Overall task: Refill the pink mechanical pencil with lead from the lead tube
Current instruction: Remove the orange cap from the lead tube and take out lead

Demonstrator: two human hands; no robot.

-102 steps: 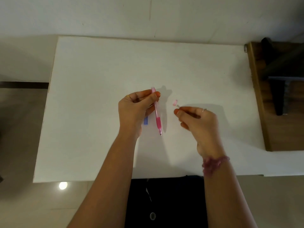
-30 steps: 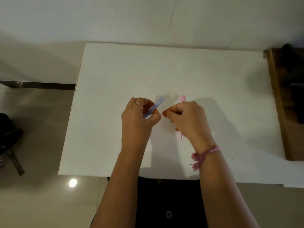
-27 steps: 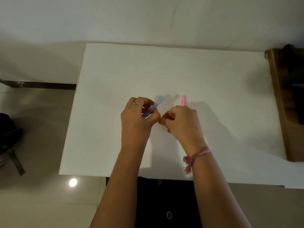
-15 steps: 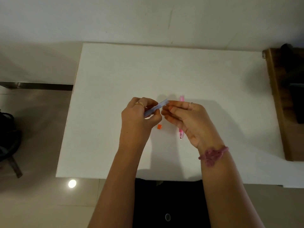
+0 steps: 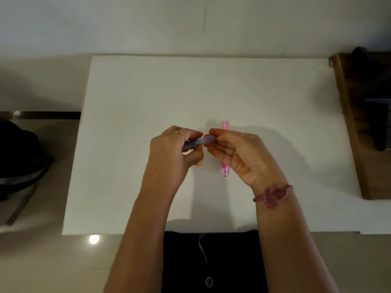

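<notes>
Head view: my left hand (image 5: 171, 153) grips the lead tube (image 5: 198, 142); my right hand (image 5: 237, 151) pinches its tip, palm cupped. The pink mechanical pencil (image 5: 225, 168) lies on the tabletop (image 5: 148, 98) beneath. Risk: over-tilting spills or snaps leads.

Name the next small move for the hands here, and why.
Probably: the right hand draws one lead out of the lead tube. The left hand grips the tube with its end pointing at the right fingertips, which sit at that end. The pink pencil lies on the table under the right hand, not yet picked up. Whether a lead is showing is too small to tell.
</notes>
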